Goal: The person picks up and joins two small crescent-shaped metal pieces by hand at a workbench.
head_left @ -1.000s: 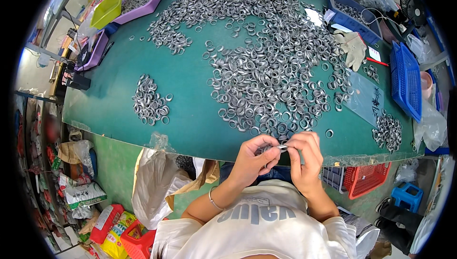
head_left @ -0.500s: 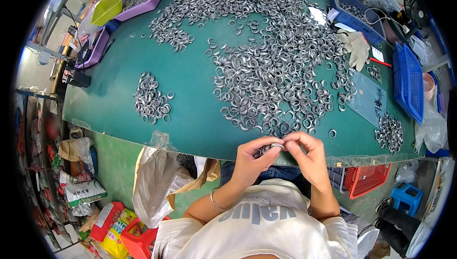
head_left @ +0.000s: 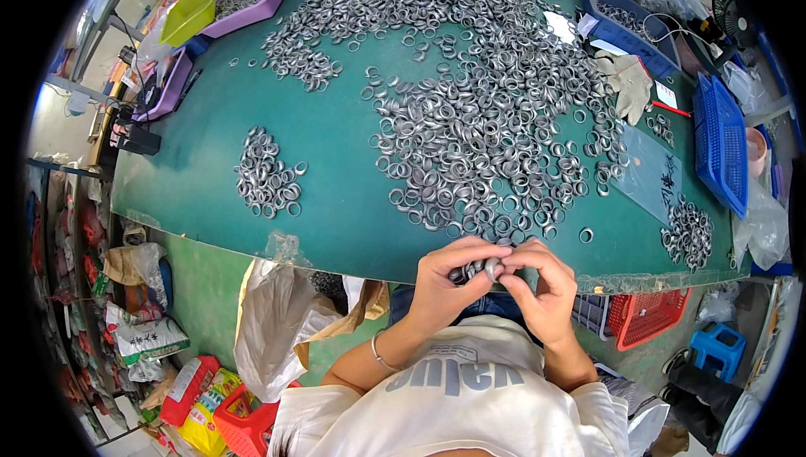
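At the near edge of the green table (head_left: 327, 239), my left hand (head_left: 442, 293) is closed around several grey metal rings (head_left: 475, 271). My right hand (head_left: 544, 289) meets it, thumb and fingers bent round one ring (head_left: 494, 267) at the end of the bunch. Fingers hide part of the held rings. Just beyond both hands spreads a large pile of loose metal rings (head_left: 483, 134). A smaller heap of rings (head_left: 267, 173) lies to the left, and another ring heap (head_left: 688, 236) is at the right near the edge.
Purple trays (head_left: 252, 5), a yellow-green bin (head_left: 190, 12) and a black device (head_left: 137, 138) sit at the left. On the right are a blue tray (head_left: 634, 33), a work glove (head_left: 625, 83), a clear plastic bag (head_left: 651, 173) and blue baskets (head_left: 720, 146). A paper sack (head_left: 277, 331) stands below the table.
My fingers have shifted on the rings: the end ring now stands turned between both hands, and the right fingers have come closer round it. The piles look the same.
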{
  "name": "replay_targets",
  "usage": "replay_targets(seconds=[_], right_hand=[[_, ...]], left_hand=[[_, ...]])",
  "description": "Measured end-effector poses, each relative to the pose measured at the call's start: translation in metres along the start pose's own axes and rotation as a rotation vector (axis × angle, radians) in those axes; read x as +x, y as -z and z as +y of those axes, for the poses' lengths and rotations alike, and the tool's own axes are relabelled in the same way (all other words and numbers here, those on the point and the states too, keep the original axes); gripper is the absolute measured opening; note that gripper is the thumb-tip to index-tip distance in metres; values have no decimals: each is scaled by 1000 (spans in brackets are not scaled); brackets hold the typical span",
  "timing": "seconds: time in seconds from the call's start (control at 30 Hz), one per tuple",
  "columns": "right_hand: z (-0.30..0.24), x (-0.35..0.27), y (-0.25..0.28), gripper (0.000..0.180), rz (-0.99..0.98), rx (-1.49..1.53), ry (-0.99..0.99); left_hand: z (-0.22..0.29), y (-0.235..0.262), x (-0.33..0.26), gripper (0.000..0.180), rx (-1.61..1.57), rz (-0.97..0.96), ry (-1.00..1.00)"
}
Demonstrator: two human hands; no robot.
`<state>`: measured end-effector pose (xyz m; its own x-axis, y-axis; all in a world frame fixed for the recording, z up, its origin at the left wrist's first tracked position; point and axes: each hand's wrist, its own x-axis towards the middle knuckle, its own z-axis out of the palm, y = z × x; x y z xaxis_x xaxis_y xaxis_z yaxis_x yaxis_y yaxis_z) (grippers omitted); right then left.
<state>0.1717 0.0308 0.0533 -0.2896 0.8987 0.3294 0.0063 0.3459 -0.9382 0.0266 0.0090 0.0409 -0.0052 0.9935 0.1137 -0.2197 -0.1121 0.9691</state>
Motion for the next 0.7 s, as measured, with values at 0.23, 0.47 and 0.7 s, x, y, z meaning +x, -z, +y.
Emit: replay_targets(seconds=[0.23,0.47,0.7], right_hand=[[-8,-1,-3,20,71,-227,231],[-4,-5,-2,20,98,-345,360],[1,-11,-4,24,153,-492,489]], left_hand=[[-1,-1,0,27,-77,-36,3],[3,-3,1,30,-53,-30,-54],[10,-2,2,27,37,-58,-71]])
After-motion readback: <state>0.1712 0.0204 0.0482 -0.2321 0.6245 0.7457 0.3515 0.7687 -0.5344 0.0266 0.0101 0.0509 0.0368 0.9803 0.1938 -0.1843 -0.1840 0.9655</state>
